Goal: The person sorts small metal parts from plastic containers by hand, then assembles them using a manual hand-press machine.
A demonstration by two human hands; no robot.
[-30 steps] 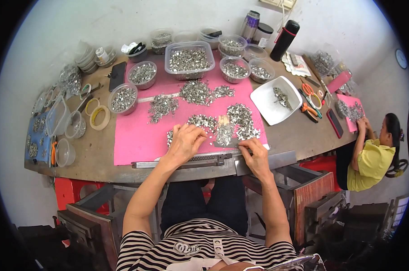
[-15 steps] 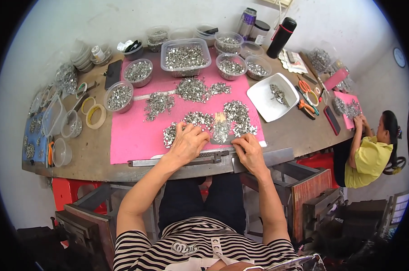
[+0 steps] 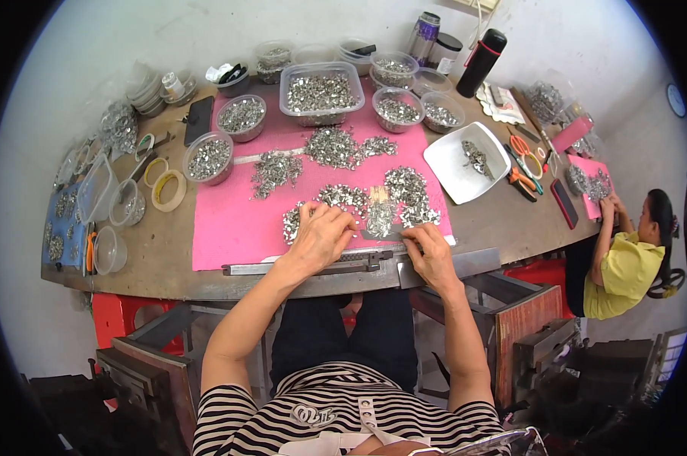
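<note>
My left hand (image 3: pixel 322 237) rests on the pink mat (image 3: pixel 229 220), its fingers bent down beside a heap of small silver metal pieces (image 3: pixel 342 197). What its fingertips hold, if anything, is hidden. My right hand (image 3: pixel 431 257) is closed in a pinch at the right end of a dark grey strip (image 3: pixel 389 234); the thing in the pinch is too small to make out. Between both hands lies a patch of shiny flat pieces (image 3: pixel 379 216) with a tan piece (image 3: pixel 378 194) at its top. Another silver heap (image 3: pixel 409 190) sits just beyond my right fingers.
A slotted metal bar (image 3: pixel 305 266) runs along the front edge. Tubs of metal pieces (image 3: pixel 320 95) stand at the back. To the right are a white tray (image 3: pixel 465 178), pliers (image 3: pixel 521 182) and a black flask (image 3: pixel 481 64). A co-worker (image 3: pixel 624 258) sits far right.
The whole view has shifted slightly, with the table further right in the picture. Both hands keep nearly the same places on the mat.
</note>
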